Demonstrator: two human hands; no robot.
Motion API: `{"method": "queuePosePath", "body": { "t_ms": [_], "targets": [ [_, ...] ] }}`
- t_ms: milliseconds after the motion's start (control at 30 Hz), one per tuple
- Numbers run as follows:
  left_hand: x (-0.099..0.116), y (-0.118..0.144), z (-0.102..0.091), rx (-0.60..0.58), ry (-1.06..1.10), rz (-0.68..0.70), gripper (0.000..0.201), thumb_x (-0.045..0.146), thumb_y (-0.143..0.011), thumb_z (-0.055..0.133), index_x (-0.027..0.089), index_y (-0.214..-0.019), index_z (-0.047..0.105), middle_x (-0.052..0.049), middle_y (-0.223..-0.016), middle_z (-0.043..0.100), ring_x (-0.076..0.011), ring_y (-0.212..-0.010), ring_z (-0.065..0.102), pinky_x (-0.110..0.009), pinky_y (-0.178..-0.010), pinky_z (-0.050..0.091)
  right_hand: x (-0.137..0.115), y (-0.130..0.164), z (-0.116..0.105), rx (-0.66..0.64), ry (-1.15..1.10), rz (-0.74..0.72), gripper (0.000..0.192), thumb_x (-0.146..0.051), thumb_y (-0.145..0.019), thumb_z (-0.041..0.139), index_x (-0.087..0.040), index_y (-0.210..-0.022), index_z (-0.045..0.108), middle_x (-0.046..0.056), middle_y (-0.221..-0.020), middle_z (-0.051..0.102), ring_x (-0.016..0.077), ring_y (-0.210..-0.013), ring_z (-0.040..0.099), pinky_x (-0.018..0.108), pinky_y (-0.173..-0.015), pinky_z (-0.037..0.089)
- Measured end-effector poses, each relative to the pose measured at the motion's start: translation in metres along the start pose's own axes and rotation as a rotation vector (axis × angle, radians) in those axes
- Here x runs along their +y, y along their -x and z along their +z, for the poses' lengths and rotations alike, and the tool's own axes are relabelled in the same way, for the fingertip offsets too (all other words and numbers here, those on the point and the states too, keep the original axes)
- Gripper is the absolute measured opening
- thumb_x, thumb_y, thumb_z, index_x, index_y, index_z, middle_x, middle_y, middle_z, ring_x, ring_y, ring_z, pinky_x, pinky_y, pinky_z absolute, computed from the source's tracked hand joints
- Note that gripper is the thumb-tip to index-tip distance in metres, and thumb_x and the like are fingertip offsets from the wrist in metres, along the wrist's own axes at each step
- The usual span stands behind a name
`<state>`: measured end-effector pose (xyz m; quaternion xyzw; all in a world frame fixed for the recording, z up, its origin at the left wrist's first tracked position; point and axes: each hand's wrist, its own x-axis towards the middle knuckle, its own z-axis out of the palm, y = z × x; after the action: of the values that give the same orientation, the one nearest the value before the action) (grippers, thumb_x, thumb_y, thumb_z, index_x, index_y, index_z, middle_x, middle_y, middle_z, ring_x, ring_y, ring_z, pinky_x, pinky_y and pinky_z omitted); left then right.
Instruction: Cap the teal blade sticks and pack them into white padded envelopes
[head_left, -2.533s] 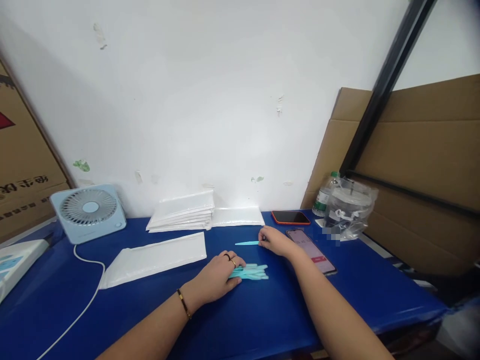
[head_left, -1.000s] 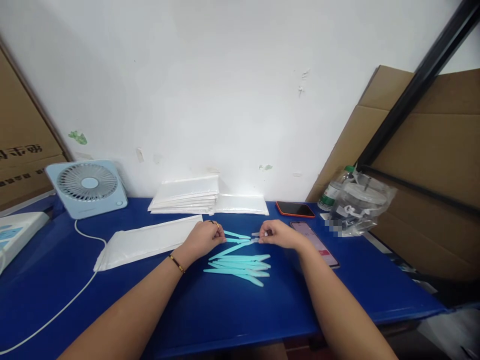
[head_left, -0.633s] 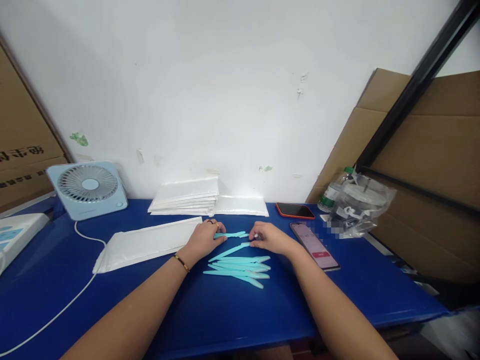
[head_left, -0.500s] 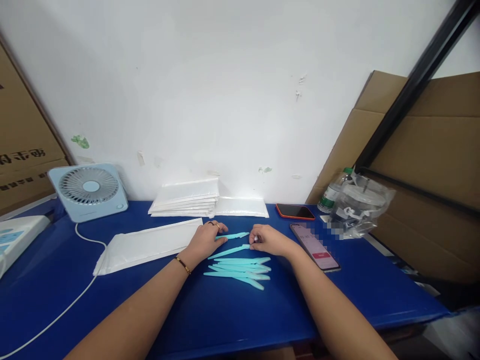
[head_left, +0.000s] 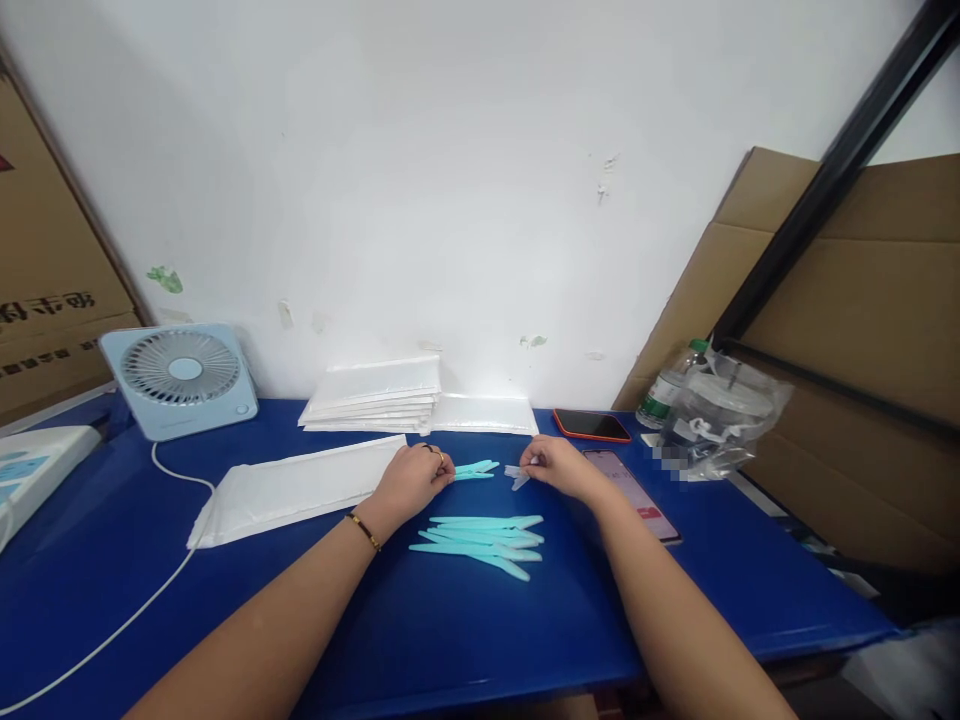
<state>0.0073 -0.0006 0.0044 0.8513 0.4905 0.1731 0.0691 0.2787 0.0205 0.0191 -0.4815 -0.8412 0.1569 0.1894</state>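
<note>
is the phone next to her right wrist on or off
On. The phone beside the right hand shows a lit pale screen with a red patch; the orange-edged phone behind is dark.

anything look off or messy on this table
Nothing is spilled or broken. The teal sticks lie in a loose, uneven fan, not squared up. One white mailer sits askew, apart from the neat stack. The left hand holds a teal piece; the right hand pinches a small clear cap.

My packing bench, small shipping room.
Stack of white bubble mailers by the wall, cardboard sheets leaning rt, blue table, desk fan, metal rack post.
</note>
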Motion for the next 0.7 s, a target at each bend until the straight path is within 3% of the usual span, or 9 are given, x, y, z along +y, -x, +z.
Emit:
{"method": "queuePosePath", "body": {
  "t_ms": [100,233,300,467,600,700],
  "targets": [
    [-0.004,0.0,0.002,0.019,0.041,-0.013,0.015,0.026,-0.08,0.053,0.024,-0.089,0.065,-0.002,-0.085,0.064,-0.0189,-0.084,0.057,-0.029,-0.074,0.04,-0.002,0.009,-0.012,-0.079,-0.098,-0.014,0.012,-0.029,-0.073,0.065,-0.018,-0.078,0.068,0.002,-0.08,0.061,0.0124,-0.067,0.052,0.023,-0.061,0.039],
    [-0.005,0.0,0.006,-0.001,0.088,0.018,0.015,0.024,-0.081,0.051,0.024,-0.085,0.065,-0.002,-0.088,0.063,-0.0177,-0.086,0.056,-0.028,-0.076,0.041,-0.01,0.017,-0.015,-0.369,-0.161,-0.105,0.025,-0.037,-0.061,0.075,-0.019,-0.078,0.07,0.001,-0.077,0.06,0.0125,-0.065,0.052,0.021,-0.056,0.038],
    [-0.005,0.0,0.007,0.003,0.1,0.023,0.015,0.024,-0.082,0.051,0.024,-0.086,0.065,-0.002,-0.092,0.063,-0.0178,-0.088,0.056,-0.028,-0.079,0.042,-0.011,0.017,-0.01,-0.441,-0.136,-0.121,0.023,-0.034,-0.06,0.076,-0.018,-0.074,0.07,0.0,-0.072,0.059,0.0115,-0.062,0.051,0.02,-0.053,0.036],
    [-0.006,0.002,0.009,0.125,0.09,-0.047,0.039,0.036,-0.077,0.06,0.023,-0.113,0.058,-0.005,-0.112,0.058,-0.0239,-0.105,0.05,-0.034,-0.09,0.04,-0.009,0.014,-0.006,-0.452,-0.188,-0.115,0.022,-0.036,-0.063,0.073,-0.016,-0.071,0.068,-0.001,-0.066,0.058,0.0104,-0.058,0.05,0.02,-0.052,0.036],
    [-0.008,0.0,0.008,0.022,0.176,0.006,0.025,0.034,-0.083,0.053,0.023,-0.102,0.064,-0.003,-0.105,0.063,-0.0204,-0.098,0.055,-0.031,-0.087,0.041,-0.01,0.014,-0.011,-0.444,-0.361,-0.057,0.028,-0.041,-0.068,0.069,-0.015,-0.078,0.067,-0.001,-0.065,0.058,0.0111,-0.059,0.051,0.021,-0.056,0.039],
    [-0.005,-0.001,0.002,0.074,0.294,0.011,0.033,0.038,-0.09,0.038,0.022,-0.098,0.065,-0.003,-0.101,0.064,-0.0176,-0.094,0.056,-0.028,-0.085,0.042,-0.012,0.012,-0.006,-0.305,-0.39,-0.021,0.027,-0.04,-0.071,0.067,-0.015,-0.078,0.065,0.0,-0.065,0.058,0.0115,-0.06,0.051,0.022,-0.056,0.039]
  ]
}}
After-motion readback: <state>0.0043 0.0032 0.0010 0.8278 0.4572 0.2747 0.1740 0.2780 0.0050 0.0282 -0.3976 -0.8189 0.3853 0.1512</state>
